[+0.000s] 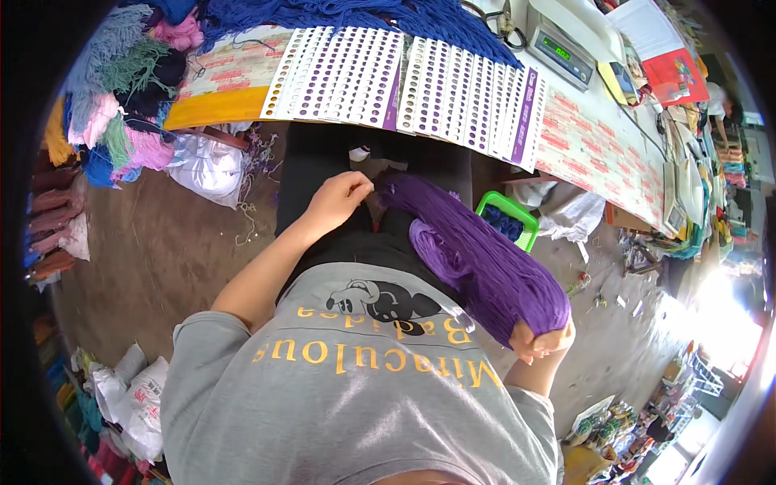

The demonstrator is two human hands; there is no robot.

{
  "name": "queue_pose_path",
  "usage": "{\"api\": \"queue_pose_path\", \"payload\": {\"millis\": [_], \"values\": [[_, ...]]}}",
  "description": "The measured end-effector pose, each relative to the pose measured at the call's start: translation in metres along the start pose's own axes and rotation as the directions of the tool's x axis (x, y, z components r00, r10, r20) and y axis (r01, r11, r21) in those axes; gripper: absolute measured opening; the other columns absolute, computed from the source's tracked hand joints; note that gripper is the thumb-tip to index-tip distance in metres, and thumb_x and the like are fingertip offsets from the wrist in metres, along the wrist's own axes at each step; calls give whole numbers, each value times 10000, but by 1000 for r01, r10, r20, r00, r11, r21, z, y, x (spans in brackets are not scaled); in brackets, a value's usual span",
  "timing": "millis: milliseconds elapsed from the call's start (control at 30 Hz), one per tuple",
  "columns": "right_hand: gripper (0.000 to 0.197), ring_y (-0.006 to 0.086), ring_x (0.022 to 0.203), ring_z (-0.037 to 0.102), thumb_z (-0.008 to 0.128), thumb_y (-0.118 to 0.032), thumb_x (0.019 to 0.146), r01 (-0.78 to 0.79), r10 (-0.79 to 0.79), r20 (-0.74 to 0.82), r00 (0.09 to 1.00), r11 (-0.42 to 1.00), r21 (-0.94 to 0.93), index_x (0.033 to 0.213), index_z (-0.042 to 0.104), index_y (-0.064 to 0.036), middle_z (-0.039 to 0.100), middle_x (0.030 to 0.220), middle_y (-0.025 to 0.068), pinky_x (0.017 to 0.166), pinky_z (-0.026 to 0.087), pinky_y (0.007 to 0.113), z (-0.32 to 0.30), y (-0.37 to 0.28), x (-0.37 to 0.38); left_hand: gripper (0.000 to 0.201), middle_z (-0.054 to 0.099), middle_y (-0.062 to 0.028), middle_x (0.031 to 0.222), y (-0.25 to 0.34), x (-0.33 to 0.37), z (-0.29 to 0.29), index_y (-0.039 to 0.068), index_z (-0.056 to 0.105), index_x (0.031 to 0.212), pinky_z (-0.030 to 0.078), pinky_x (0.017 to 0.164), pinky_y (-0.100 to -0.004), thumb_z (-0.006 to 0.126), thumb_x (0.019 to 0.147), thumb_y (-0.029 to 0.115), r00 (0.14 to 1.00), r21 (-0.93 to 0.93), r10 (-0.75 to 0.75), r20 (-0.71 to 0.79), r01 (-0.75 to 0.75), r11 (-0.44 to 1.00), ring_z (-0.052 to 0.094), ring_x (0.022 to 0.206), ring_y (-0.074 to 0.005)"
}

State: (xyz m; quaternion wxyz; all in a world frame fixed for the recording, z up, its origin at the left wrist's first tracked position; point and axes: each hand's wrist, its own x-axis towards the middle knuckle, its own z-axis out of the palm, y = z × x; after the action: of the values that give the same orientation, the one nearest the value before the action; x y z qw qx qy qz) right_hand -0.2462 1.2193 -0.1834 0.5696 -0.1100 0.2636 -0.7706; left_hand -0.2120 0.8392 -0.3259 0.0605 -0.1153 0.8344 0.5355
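Note:
A long skein of purple yarn (pixel 485 250) stretches across my lap, from between my knees to my right side. My right hand (pixel 543 341) is closed around its near right end, with the strands looped over the fingers. A looser, lighter purple part (pixel 436 250) of the skein hangs along its left edge. My left hand (pixel 343 196) is held over my left thigh, just left of the skein's far end, with thumb and fingers pinched together. Whatever the pinch holds, perhaps a thin strand, is too small to make out.
Ahead stands a table with punched sample cards (pixel 339 77), blue yarn (pixel 356 24), scissors (pixel 509 28) and a digital scale (pixel 558 52). Under its edge sits a green basket (pixel 527 226) holding dark blue yarn. Coloured yarn bundles (pixel 121 89) hang at left, beside a white bag (pixel 206 166).

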Motion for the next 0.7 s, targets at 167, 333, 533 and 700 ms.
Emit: {"api": "queue_pose_path", "payload": {"millis": [167,333,533,700], "values": [[135,190,417,458,541,-17,679,228,-226,-58,972,973,23,696,456,87,431,500,115,375,400,310,-4,13,-18,158,576,-105,881,-11,8,25,20,628,922,473,703,-290,621,785,97,988,-132,121,93,-108,985,597,760,-208],[164,193,436,452,465,-102,744,201,-195,80,978,976,-86,712,440,56,411,527,128,390,413,327,-3,9,-13,216,527,-78,897,15,16,58,23,605,958,447,666,-274,662,751,38,929,-156,352,114,-333,930,537,724,-163],[184,169,354,436,633,13,639,245,-245,-148,958,969,-20,710,485,98,457,486,99,339,379,288,9,6,-10,84,588,-73,858,26,17,51,-14,620,836,451,672,-262,626,796,60,936,-143,353,3,-349,926,578,775,-158],[268,139,419,447,595,-87,766,134,-134,0,991,991,25,946,490,82,460,537,67,402,411,294,-4,2,-16,156,623,-35,917,50,6,10,5,649,888,449,642,-202,539,886,116,997,-605,54,62,-6,796,572,692,-76]]}}
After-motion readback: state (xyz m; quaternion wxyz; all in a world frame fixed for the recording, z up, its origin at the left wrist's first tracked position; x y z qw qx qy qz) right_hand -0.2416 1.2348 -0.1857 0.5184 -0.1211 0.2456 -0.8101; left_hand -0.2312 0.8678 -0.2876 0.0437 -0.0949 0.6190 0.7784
